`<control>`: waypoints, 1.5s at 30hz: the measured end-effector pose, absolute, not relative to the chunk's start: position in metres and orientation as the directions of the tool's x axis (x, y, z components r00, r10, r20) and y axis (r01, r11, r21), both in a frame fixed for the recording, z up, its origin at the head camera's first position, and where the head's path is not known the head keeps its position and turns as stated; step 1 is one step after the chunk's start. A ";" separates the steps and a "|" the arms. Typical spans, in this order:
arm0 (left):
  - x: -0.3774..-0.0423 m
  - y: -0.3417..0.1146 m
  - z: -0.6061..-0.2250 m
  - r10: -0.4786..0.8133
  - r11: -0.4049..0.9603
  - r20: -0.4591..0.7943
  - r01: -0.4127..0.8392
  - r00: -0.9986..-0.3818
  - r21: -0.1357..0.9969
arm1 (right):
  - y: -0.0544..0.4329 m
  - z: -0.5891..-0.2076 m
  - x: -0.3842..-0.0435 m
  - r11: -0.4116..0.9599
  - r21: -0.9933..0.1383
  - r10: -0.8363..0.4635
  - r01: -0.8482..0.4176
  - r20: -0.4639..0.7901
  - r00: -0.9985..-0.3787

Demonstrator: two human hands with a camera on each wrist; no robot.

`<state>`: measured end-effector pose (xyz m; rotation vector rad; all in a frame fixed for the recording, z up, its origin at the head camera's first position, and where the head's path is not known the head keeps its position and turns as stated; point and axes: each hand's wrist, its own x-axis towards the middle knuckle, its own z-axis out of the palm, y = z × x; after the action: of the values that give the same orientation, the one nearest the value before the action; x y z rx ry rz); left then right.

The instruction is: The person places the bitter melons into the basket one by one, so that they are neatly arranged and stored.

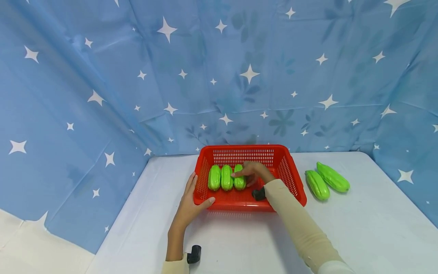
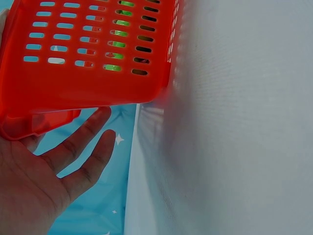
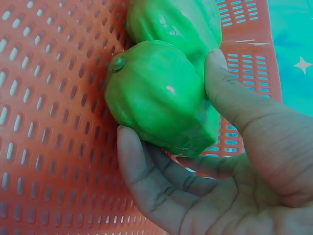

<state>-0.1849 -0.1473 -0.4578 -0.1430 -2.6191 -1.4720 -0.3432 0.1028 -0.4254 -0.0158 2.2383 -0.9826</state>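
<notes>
In the head view, a red plastic basket (image 1: 246, 207) stands on a white table, holding three glossy, ribbed green gourds side by side: the left gourd (image 1: 214, 177), the middle gourd (image 1: 226, 178) and the right gourd (image 1: 239, 183). My right hand (image 1: 252, 172) reaches into the basket and grips the right gourd. The right wrist view shows that gourd (image 3: 151, 93) between the thumb and curled fingers, against a neighbouring gourd (image 3: 171, 22). My left hand (image 1: 190, 203) rests at the basket's front left corner, thumb at the front rim. Its fingers (image 2: 78, 132) are spread and fairly straight in the left wrist view.
Two more green gourds lie on the table right of the basket, a nearer gourd (image 1: 317, 185) and a farther gourd (image 1: 333, 178). A blue star-patterned cloth (image 1: 239, 95) hangs behind and along both sides. The white tabletop (image 1: 232, 243) extends in front of the basket.
</notes>
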 end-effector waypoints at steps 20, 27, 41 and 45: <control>-0.184 -0.148 -0.457 0.015 0.529 0.157 0.142 -0.987 0.837 | 0.101 -0.422 -0.335 0.675 -0.681 -0.235 0.284 -0.563 -0.792; -0.184 -0.147 -0.456 0.014 0.529 0.165 0.147 -0.986 0.836 | 0.100 -0.419 -0.334 0.677 -0.674 -0.208 0.296 -0.561 -0.801; -0.185 -0.147 -0.457 0.017 0.528 0.167 0.151 -0.986 0.835 | 0.101 -0.416 -0.334 0.674 -0.681 -0.219 0.286 -0.554 -0.803; -0.184 -0.147 -0.457 0.018 0.522 0.169 0.153 -0.985 0.839 | 0.102 -0.414 -0.332 0.669 -0.685 -0.221 0.288 -0.554 -0.803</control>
<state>-0.1843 -0.1468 -0.4574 -0.1477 -2.6170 -1.4637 -0.3319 0.1019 -0.4137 0.0513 2.2625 -1.0715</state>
